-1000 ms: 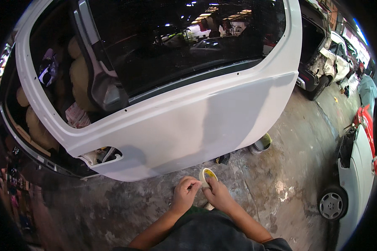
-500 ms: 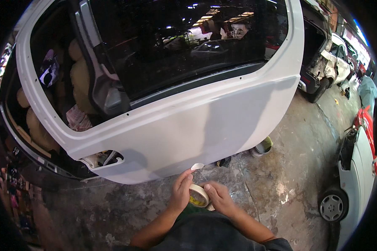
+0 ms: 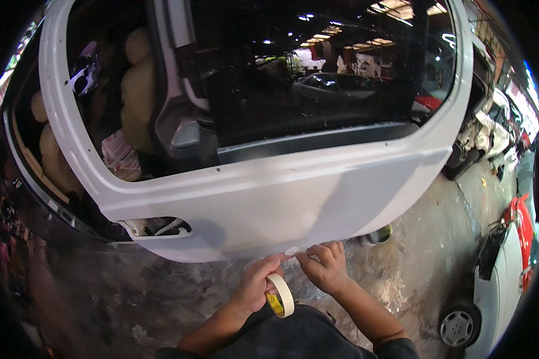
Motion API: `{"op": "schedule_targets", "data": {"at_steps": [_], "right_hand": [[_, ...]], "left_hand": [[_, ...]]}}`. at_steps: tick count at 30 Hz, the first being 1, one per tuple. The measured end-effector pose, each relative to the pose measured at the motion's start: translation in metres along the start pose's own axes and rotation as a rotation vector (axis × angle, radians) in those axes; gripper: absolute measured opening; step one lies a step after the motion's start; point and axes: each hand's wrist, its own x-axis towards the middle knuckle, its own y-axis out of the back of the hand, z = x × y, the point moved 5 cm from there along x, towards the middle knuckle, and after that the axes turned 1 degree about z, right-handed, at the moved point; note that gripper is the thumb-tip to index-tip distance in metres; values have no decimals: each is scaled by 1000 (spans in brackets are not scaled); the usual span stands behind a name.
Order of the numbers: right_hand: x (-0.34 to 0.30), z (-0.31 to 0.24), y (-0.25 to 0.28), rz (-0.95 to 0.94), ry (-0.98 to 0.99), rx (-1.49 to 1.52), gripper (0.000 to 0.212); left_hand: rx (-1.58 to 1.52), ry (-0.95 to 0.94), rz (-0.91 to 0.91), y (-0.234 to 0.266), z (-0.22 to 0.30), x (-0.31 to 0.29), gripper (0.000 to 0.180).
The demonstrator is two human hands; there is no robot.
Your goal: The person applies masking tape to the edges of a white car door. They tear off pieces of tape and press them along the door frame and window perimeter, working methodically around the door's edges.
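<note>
My left hand (image 3: pixel 254 287) is closed on a roll of cream masking tape (image 3: pixel 287 295), which hangs from its fingers with yellow showing on the inner core. At that hand's fingertips is a small white piece (image 3: pixel 293 251), a strip of tape or paper; which one I cannot tell. The fingers of my right hand (image 3: pixel 324 266) pinch the piece from the other side. Just beyond both hands stands a white car door (image 3: pixel 269 203) with a dark window (image 3: pixel 317 78) and an opening at its handle (image 3: pixel 161 226). Pale grey patches cover its lower panel.
A small bucket (image 3: pixel 378 234) sits on the stained concrete floor (image 3: pixel 425 251) past the door's lower edge. To the right is a white car part with a wheel (image 3: pixel 459 326) and a red panel (image 3: pixel 519 230). A damaged white car (image 3: pixel 491 131) stands farther back.
My right hand has left the tape roll and moved up to the white piece. The roll now hangs from my left hand. The view has shifted, so the door appears farther right.
</note>
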Motion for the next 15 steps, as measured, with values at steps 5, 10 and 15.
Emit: {"op": "schedule_targets", "data": {"at_steps": [5,10,15], "right_hand": [[46,-11,-31,-223,108,10,25],[94,-26,-45,-422,150,96,16],[194,1,-46,-383,-23,429,16]], "left_hand": [[9,93,-63,39,28,-1,44],[469,13,313,112,50,-15,49],[410,-92,336,199,61,-34,38]]}}
